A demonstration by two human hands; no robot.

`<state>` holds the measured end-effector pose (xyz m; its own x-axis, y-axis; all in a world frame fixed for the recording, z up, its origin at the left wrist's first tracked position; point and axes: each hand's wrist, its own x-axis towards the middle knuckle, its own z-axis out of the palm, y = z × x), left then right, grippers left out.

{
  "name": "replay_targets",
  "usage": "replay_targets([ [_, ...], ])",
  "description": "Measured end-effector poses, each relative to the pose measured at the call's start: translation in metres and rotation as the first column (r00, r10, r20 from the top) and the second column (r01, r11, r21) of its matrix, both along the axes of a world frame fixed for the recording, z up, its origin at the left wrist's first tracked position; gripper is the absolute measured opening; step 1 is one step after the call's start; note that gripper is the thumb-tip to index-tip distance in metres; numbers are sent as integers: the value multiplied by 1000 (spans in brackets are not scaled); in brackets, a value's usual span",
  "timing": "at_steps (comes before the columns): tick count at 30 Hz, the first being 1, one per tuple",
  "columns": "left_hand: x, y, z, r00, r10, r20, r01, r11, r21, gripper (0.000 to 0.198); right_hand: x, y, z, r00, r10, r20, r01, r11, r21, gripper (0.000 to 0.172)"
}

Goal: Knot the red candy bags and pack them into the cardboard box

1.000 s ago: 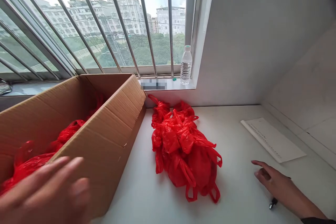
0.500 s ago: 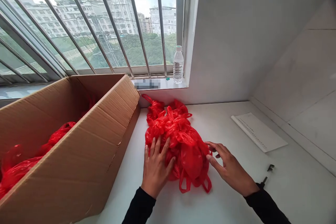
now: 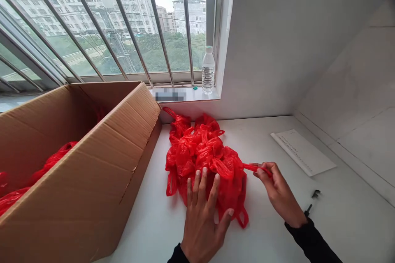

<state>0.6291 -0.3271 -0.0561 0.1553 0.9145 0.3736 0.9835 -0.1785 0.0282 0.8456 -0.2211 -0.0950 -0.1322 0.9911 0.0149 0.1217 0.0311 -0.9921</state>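
Observation:
A heap of crumpled red plastic bags [image 3: 197, 150] lies on the white table in front of me. My left hand [image 3: 205, 209] rests flat on the near side of the heap with its fingers spread. To the right, my right hand [image 3: 276, 189] pinches the end of a red bag handle [image 3: 251, 167], which is stretched out sideways from the pile. Other handle loops stick out at the front and back of the heap. How many bags lie in it cannot be made out.
A large cardboard box [image 3: 129, 160] with more red bags [image 3: 58, 160] inside stands at the left. A water bottle [image 3: 208, 72] is on the windowsill by the barred window. On the table's right lie a white calendar [image 3: 304, 152] and a small black item [image 3: 312, 203].
My right hand has closed on a bag handle and drawn it out to the right. My left hand has slid right and nearer to me over the heap. The view has shifted slightly.

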Motion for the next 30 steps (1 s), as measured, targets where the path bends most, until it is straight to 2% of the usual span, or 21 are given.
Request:
replay_targets([
  [3, 10, 2, -6, 997, -79, -3, 79, 997, 16, 80, 11, 1, 2, 947, -75, -313, 47, 994, -96, 31],
  [6, 19, 4, -17, 991, -133, -1, 133, 991, 21, 82, 17, 1, 3, 894, -156, -421, 102, 984, -148, 33],
  [9, 24, 6, -27, 992, -129, 10, 128, 992, 20, 83, 18, 1, 0, 932, -161, -323, 113, 980, -163, 37],
  [12, 29, 4, -37, 992, -122, 38, 121, 992, 28, 81, 12, 2, -13, 985, -81, -155, 51, 980, -190, 64],
  [14, 34, 1, -45, 990, -130, 63, 126, 990, 56, 83, 9, 3, -23, 990, -12, -141, -20, 975, -219, 71],
  [17, 41, -4, -56, 987, -145, 74, 138, 986, 89, 86, 10, 3, -29, 976, 7, -218, -56, 975, -216, 49],
  [22, 37, -1, -70, 999, -39, 13, 39, 999, -5, 81, 28, -5, -9, 921, -203, -332, 164, 976, -144, 23],
  [26, 24, 19, -80, 1000, -12, 19, 12, 1000, -23, 62, 43, -19, 6, 870, -302, -390, 247, 951, -186, 15],
  [30, 9, 56, -81, 998, 22, 66, -20, 999, -34, 53, 52, -36, 5, 848, -321, -421, 238, 941, -239, 15],
])
